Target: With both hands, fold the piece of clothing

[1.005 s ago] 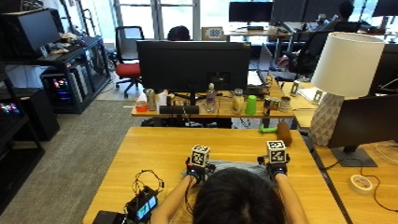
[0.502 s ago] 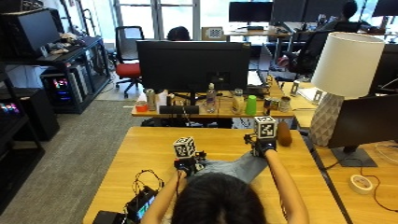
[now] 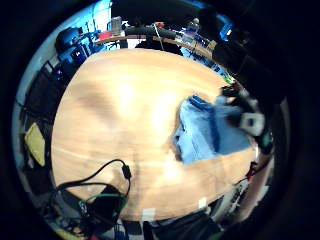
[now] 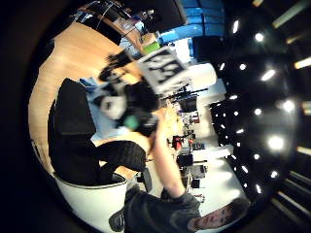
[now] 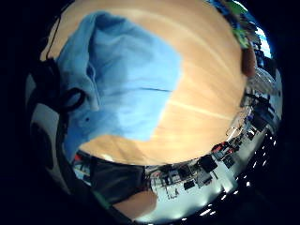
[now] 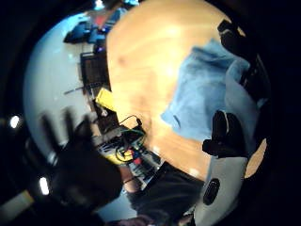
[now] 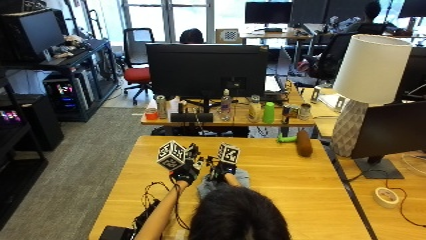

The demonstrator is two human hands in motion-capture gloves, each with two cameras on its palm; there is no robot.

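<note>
Clothing (image 7: 229, 181), a light blue piece, lies on the wooden table (image 7: 293, 170) just ahead of the person; in the outside view most of it is hidden by the head and the hands. The left hand (image 7: 184, 171) and the right hand (image 7: 221, 171) hover close together above its far part, but from here I cannot tell whether either grips cloth.

From the left little finger side palm view the garment (image 3: 210, 132) sits bunched near the table's edge, with a darker fold along one border. A gloved hand (image 3: 245, 107) rests at its far side.

The left thumb side palm view shows mostly a gloved hand and the person's arm; the cloth is hardly visible.

In the right little finger side palm view the blue cloth (image 5: 122, 79) fills much of the picture, so that palm is close to it, with a raised ridge of fabric at one side.

The right thumb side palm view shows dark fingers (image 6: 225, 136) curled at the garment's edge, seemingly pinching it.

To fold well, both hands should probably take matching corners, lift evenly, and lay the edge down square before smoothing.
</note>
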